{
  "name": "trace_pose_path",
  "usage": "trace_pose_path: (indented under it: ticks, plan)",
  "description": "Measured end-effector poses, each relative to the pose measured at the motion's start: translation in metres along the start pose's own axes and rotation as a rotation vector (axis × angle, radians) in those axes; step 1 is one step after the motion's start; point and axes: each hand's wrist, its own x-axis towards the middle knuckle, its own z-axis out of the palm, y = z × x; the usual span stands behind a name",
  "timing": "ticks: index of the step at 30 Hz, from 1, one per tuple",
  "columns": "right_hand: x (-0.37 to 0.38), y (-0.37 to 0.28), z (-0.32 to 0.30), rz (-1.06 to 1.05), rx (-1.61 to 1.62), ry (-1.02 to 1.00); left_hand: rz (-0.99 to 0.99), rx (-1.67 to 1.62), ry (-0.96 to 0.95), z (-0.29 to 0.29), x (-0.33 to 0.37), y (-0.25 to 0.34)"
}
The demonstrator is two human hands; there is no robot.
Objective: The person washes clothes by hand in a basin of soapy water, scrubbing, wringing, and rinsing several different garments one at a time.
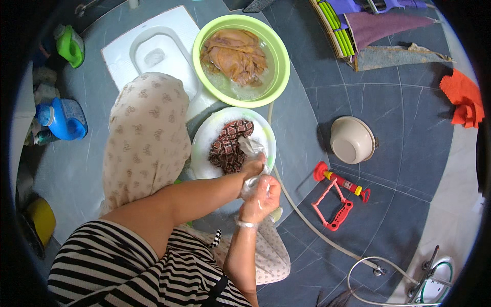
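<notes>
Over the near right rim of a white basin (199,148) full of suds, both my hands are closed around a wet, whitish piece of cloth (250,147). My left hand (253,165) grips it higher up, and one end sticks out beyond the fingers. Just below, my right hand (260,199) clasps the other part, with suds on its back and a pale band at the wrist. The cloth's exact kind cannot be made out. In the foam lies a dark red-brown patterned cloth (227,151).
Behind stands a green basin (284,66) with brown cloth in water, beside a white squat toilet (117,48). Blue (71,120) and green (70,46) bottles stand left. A hose (302,215) crosses the floor. At right are a beige tub (352,140) and red wall-side objects (340,215).
</notes>
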Motion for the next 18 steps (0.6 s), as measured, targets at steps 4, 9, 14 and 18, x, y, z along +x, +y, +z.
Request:
trace_pose_path:
  ticks: [4,9,14,18]
  plan:
    - [0.059,0.047,-0.003,-0.056,-0.429,0.152,-0.048,-0.315,-0.242,-0.004,-0.017,-0.021]
    - [0.116,0.146,-0.058,0.364,0.237,-0.001,-0.067,-0.094,-0.333,0.031,-0.082,0.019]
    - [0.086,0.134,-0.082,0.646,0.850,-0.015,-0.130,-0.087,-0.655,0.027,-0.065,0.046]
    - [0.058,0.161,-0.096,0.790,0.627,0.291,-0.011,0.220,-0.615,0.003,-0.052,0.056]
